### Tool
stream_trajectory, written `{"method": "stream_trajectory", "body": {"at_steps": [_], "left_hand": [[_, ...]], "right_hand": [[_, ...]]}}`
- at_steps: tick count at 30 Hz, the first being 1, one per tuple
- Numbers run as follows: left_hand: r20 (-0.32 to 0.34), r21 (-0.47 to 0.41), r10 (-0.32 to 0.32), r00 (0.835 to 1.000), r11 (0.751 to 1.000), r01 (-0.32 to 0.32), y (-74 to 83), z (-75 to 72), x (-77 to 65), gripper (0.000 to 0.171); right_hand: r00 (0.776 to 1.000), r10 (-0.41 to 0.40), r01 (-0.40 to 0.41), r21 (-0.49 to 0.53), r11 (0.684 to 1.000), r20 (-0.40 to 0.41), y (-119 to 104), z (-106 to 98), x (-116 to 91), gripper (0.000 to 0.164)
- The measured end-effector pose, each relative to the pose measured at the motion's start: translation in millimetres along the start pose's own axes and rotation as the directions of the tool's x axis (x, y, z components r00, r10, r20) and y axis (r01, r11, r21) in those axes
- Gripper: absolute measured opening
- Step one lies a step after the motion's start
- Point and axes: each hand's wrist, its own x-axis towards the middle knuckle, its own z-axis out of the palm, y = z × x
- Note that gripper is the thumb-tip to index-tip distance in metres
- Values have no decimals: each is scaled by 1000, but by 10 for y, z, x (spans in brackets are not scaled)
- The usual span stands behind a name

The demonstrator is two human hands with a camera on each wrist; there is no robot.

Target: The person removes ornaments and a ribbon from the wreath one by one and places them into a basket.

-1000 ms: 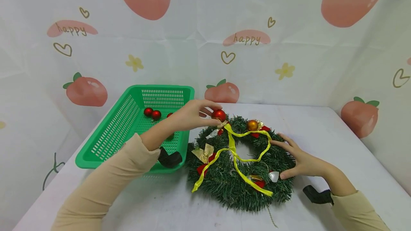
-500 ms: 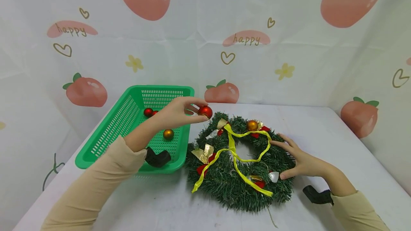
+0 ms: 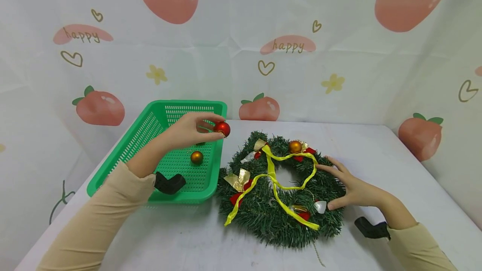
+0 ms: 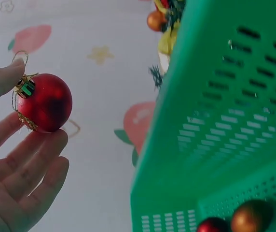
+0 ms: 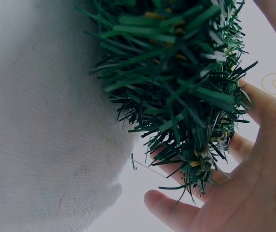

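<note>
My left hand (image 3: 182, 133) pinches a red Christmas bauble (image 3: 223, 129) between thumb and fingertips, over the right rim of the green basket (image 3: 216, 160). In the left wrist view the bauble (image 4: 48, 102) shows its gold cap and a thin hanging loop. A green Christmas wreath (image 3: 260, 218) lies on the table, decorated with a yellow ribbon (image 3: 271, 165), a gold bauble (image 3: 295, 147) and red, gold and silver bits. My right hand (image 3: 352, 189) rests spread against the wreath's right side; in the right wrist view some fingers are partly hidden behind its needles.
Inside the basket lies a gold bauble (image 3: 196, 157); the left wrist view also shows a red bauble (image 4: 213, 225) there. A printed cloth (image 3: 293, 87) hangs behind the table. Black wrist devices (image 3: 169, 183) sit below each forearm. A thin cord trails from the wreath's front.
My left hand has moved left with the red bauble, from the wreath's upper left to the basket's right rim. The right hand and the wreath have stayed in place.
</note>
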Motion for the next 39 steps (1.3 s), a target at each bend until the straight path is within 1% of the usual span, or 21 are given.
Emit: {"method": "stream_trajectory", "body": {"at_steps": [3, 7, 18, 22, 28, 34, 39], "left_hand": [[3, -3, -38, 999, 999, 38, -86, -59, -5, 44], [4, 0, -70, 998, 998, 70, -197, -133, -17, 46], [-25, 68, -94, 995, 993, 96, -405, -311, -37, 50], [-29, 70, -109, 994, 991, 111, -450, -358, -45, 49], [-25, 71, -137, 990, 988, 138, -494, -406, -69, 51], [-5, 75, -169, 986, 983, 169, -587, -427, -68, 53], [6, 112, -185, 983, 977, 183, -694, -440, -66, 52]], "right_hand": [[1000, 4, -4, -1, 1000, -1, 3, 0, 2, 95], [1000, 6, -6, 0, 1000, 0, 2, -3, 2, 95], [1000, 11, -11, -9, 1000, -10, 21, 10, 6, 95], [1000, 7, -7, -19, 1000, -16, 26, 15, 4, 95], [1000, 7, -7, -17, 1000, -16, 20, 8, 4, 94], [1000, 14, -14, -14, 1000, -14, 29, 7, 3, 95], [1000, 16, -16, -14, 1000, -13, 30, 8, 2, 95]]}}
